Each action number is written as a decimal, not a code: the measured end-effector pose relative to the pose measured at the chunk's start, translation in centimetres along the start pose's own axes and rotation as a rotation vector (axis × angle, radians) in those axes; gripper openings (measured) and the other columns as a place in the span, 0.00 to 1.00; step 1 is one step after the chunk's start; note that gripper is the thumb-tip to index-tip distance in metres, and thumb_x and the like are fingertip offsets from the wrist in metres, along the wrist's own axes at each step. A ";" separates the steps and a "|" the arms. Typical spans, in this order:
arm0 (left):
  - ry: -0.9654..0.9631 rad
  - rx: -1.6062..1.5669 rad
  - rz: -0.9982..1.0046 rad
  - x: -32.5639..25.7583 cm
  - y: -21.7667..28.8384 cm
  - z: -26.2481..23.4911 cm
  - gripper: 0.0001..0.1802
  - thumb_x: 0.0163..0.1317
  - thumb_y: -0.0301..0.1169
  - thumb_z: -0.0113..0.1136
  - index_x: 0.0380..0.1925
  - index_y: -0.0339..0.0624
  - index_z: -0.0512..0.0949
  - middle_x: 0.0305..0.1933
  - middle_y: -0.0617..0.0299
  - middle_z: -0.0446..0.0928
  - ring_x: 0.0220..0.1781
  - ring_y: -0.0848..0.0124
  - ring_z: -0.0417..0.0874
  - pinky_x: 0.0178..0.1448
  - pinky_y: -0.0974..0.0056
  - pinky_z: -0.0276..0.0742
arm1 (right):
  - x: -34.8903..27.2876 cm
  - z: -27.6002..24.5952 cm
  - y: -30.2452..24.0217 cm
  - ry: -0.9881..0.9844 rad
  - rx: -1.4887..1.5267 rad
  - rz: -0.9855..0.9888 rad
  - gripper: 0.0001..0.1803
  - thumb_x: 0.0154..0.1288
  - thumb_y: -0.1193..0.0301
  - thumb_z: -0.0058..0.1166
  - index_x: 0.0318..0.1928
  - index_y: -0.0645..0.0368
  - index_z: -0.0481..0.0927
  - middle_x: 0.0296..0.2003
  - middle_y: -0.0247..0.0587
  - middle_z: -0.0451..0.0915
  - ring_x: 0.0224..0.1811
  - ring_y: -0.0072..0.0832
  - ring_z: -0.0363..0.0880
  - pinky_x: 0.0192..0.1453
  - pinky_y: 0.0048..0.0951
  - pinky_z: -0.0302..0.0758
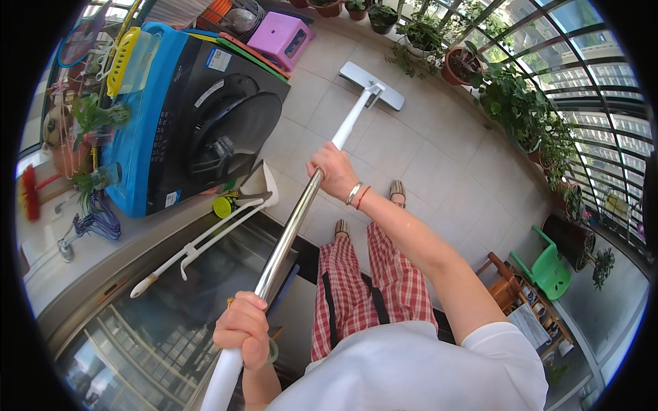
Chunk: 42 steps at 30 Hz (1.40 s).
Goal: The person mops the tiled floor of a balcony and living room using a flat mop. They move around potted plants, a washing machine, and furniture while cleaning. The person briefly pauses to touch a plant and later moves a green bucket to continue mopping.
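Left hand wrapped tight round lower white end of mop handle. Right hand clenched higher up same handle, where metal section meets white section. Handle slants away to flat mop head, lying flat on tiled floor. Washing machine left of mop. Second mop leans near it. Potted plants along window railing. Green chair at right.
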<state>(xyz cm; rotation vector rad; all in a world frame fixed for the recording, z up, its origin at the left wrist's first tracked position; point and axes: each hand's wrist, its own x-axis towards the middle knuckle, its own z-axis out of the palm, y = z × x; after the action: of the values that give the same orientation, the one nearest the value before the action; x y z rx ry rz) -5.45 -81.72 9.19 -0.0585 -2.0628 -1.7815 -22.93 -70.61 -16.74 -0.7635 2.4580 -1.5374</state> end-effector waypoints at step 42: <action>-0.027 0.235 0.045 12.9 -15.3 8.4 0.16 0.69 0.41 0.56 0.26 0.49 0.64 0.20 0.70 0.67 0.24 0.75 0.69 0.50 0.55 0.72 | 18.0 -3.7 17.0 -0.011 -0.044 -0.268 0.04 0.45 0.70 0.58 0.18 0.51 0.79 0.21 0.34 0.78 0.33 0.34 0.75 0.51 0.32 0.70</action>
<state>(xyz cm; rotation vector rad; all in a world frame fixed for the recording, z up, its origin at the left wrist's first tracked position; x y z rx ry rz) -24.13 -79.43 -1.65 -0.0612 -2.2573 -1.5086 -45.63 -70.60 -27.28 -1.1456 2.4708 -1.5594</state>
